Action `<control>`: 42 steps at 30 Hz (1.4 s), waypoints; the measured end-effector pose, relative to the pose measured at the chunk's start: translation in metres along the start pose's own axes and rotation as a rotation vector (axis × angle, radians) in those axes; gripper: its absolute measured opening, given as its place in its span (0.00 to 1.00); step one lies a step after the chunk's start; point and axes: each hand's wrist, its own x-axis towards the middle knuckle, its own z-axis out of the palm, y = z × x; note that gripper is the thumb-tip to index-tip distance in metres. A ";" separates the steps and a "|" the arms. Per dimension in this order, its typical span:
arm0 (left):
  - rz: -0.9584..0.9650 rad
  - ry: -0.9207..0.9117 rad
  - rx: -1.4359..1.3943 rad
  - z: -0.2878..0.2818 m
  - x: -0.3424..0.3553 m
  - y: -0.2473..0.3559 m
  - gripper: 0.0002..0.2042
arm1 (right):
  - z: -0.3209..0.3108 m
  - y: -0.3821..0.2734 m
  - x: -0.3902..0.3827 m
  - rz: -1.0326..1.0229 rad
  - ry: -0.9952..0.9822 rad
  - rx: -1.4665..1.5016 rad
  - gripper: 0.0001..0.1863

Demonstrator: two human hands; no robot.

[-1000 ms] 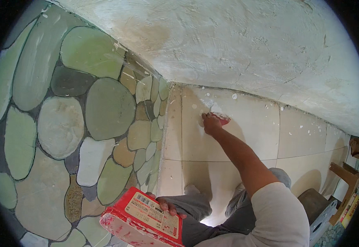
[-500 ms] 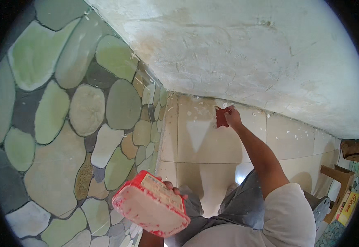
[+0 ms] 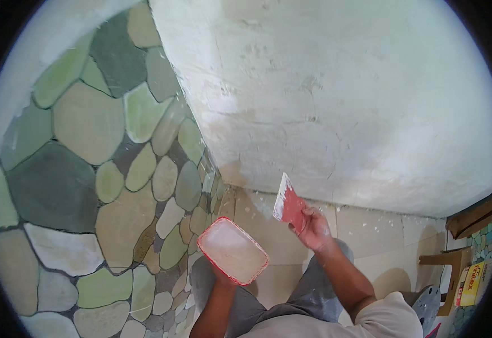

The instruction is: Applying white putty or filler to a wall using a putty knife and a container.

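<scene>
My right hand (image 3: 313, 226) grips a flat red scraper (image 3: 291, 209), held up with white paste along its left edge, above the floor in front of the plastered wall (image 3: 336, 101). My left hand (image 3: 222, 277), mostly hidden beneath, holds a rectangular red-rimmed tub (image 3: 232, 249) containing a smooth off-white material. The tub sits lower and to the left of the scraper, apart from it, over my lap.
A wall of green, grey and beige stone shapes (image 3: 77, 197) meets the plastered wall at left. The tiled floor (image 3: 370, 236) has white spatters. At right stand a brown plastic stool (image 3: 451, 259), a yellow package (image 3: 471, 281) and a brown object (image 3: 468, 217).
My right hand has lifted the scraper off the floor and turned it upright. The tub has risen and now shows its top. The view has tilted up toward the plastered wall.
</scene>
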 end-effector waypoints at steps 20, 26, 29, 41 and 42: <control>-0.151 -0.249 0.076 0.026 0.002 -0.016 0.30 | 0.231 -0.144 0.025 -1.194 -0.113 -1.684 0.13; -0.309 -0.296 -0.061 0.015 0.000 -0.016 0.31 | 0.335 -0.178 0.071 -1.499 -0.261 -2.334 0.09; -0.304 -0.222 -0.148 0.007 -0.005 -0.016 0.32 | 0.374 -0.207 0.075 -1.649 -0.104 -2.447 0.07; -0.239 -0.010 0.002 0.231 -0.135 0.010 0.35 | 0.369 -0.177 -0.008 -0.627 0.063 -0.993 0.12; -0.227 0.001 0.013 0.259 -0.147 0.016 0.35 | 0.367 -0.169 -0.009 -0.530 0.038 -0.666 0.12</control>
